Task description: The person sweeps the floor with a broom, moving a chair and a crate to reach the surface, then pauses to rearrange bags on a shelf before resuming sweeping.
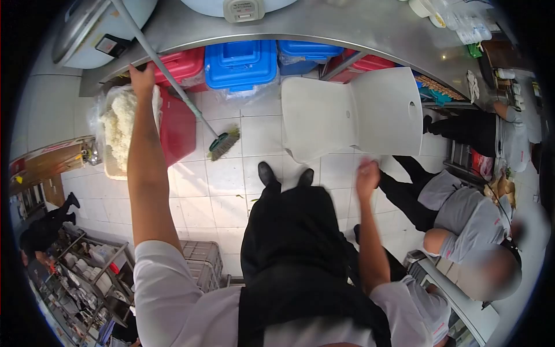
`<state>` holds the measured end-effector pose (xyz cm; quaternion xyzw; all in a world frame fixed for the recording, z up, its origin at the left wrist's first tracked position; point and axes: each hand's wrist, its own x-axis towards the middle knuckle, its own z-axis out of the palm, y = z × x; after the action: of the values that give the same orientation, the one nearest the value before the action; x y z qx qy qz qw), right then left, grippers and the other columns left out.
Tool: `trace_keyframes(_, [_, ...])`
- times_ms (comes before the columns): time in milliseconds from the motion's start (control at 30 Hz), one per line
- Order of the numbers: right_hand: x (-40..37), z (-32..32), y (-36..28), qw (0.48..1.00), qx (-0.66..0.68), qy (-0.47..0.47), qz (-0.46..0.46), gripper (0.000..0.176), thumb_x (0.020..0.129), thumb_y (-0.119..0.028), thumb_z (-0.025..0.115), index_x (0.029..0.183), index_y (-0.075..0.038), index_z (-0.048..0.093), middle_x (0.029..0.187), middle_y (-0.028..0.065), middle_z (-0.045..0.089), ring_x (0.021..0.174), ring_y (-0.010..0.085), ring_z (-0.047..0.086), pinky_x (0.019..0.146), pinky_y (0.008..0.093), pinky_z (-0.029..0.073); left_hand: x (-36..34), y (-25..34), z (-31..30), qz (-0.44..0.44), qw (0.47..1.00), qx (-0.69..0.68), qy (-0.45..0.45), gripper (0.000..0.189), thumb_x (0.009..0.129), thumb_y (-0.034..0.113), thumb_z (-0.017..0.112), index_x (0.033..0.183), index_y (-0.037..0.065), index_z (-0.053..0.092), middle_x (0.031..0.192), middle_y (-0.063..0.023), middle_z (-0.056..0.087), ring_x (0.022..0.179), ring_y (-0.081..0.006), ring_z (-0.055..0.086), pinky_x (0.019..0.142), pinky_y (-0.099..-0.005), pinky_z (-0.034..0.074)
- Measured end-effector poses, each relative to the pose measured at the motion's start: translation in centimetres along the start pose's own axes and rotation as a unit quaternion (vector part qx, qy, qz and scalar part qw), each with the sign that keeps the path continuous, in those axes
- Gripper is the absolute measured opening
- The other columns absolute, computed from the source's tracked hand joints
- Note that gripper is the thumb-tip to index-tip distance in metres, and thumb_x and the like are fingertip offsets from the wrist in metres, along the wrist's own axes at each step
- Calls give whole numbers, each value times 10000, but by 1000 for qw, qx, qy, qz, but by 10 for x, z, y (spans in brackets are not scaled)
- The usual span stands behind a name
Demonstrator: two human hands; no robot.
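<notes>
My left hand (143, 81) reaches forward to the underside of the steel counter's edge, left of the broom (221, 141). Its fingers are curled around a dark spot, and what they grip there is hidden. Below that arm, a clear-lined tub of white rice (118, 124) stands against a red bin (176, 124). My right hand (367, 178) is slightly blurred beside my right leg, its fingers drawn in and no object seen in them. Just beyond it stands a white plastic chair (321, 118), apart from the fingers as far as I can see.
Blue lidded bins (240, 66) and red ones sit under the steel counter (324, 26), which carries large rice cookers (95, 32). Co-workers (474, 214) stand close on my right. A grey crate (202, 263) is behind me at left, near a loaded rack (95, 272).
</notes>
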<state>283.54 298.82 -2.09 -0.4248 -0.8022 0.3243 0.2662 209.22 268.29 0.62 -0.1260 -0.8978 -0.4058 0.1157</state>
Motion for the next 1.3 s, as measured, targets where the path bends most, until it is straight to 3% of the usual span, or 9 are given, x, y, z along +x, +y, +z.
trace_keyframes(100, [-126, 7, -62, 957, -56, -261, 111, 163, 922, -23, 555, 1058, -39, 643, 983, 188, 678, 947, 397, 655, 819, 428, 527, 11, 10, 33, -96, 995, 24, -18, 967, 799, 387, 708, 1505, -111, 275, 1429, -359, 478, 1369, -453, 450, 1148, -429, 357])
trace_keyframes(300, [-150, -71, -95, 832, -62, -516, 194, 143, 952, -146, 640, 1052, -79, 719, 961, 137, 736, 920, 274, 724, 807, 370, 557, -30, 29, 65, -133, 982, 127, 43, 708, 845, 307, 625, 1385, -68, 361, 1175, -362, 624, 1119, -509, 615, 976, -545, 491])
trace_keyframes(433, [-92, -107, -102, 900, -6, -353, 255, 152, 929, -82, 656, 1061, -41, 720, 996, 101, 738, 837, 211, 702, 738, 342, 549, -140, 72, 51, 35, 969, 153, 188, 296, 877, 208, 617, 1054, -19, 547, 770, -239, 656, 775, -451, 686, 719, -544, 540])
trace_keyframes(567, [4, -122, -203, 965, 116, -237, -4, 645, 839, -95, 750, 1423, -44, 480, 1459, 131, 513, 1348, 261, 480, 1068, 405, 411, -355, 123, 82, 237, 953, 54, -180, 172, 828, 104, 659, 964, 4, 689, 941, -225, 696, 889, -388, 665, 831, -492, 526])
trace_keyframes(667, [37, -152, -286, 901, 418, -119, -2, 882, 801, -228, 784, 1503, -26, 291, 1413, 213, 521, 1336, 380, 486, 1150, 526, 307, -502, 212, 53, 89, 929, -76, -350, 421, 675, -77, 603, 1044, 98, 705, 1097, -171, 716, 1083, -372, 647, 945, -470, 513])
trace_keyframes(767, [32, -208, -264, 714, 602, -348, -78, 425, 783, -336, 790, 1030, -31, 627, 864, 121, 680, 891, 310, 673, 1026, 508, 414, -514, 259, -12, 95, 886, -82, -446, 215, 703, -43, 626, 871, 91, 628, 920, -152, 714, 927, -380, 675, 800, -476, 535])
trace_keyframes(833, [6, -227, -300, 759, 518, -378, -116, 319, 770, -299, 793, 702, -74, 578, 696, 61, 644, 705, 246, 659, 900, 490, 483, -509, 260, -38, 117, 897, -96, -415, 181, 718, -27, 636, 857, 89, 625, 888, -146, 704, 893, -371, 675, 785, -466, 534])
trace_keyframes(1033, [-55, -130, -337, 823, 362, -342, -273, 192, 758, 5, 660, 670, -27, 492, 683, 104, 552, 640, 280, 593, 829, 461, 542, -448, 187, -17, 83, 964, -197, -155, 128, 712, 15, 645, 832, 59, 647, 787, -119, 671, 832, -336, 649, 781, -461, 519])
trace_keyframes(1300, [-111, -103, -331, 827, 475, -257, -153, 170, 841, -3, 601, 694, -52, 532, 738, 84, 603, 655, 232, 556, 812, 485, 519, -506, 143, -66, 56, 922, -129, -360, 104, 689, 133, 696, 788, 102, 684, 774, -111, 677, 840, -352, 649, 777, -446, 520])
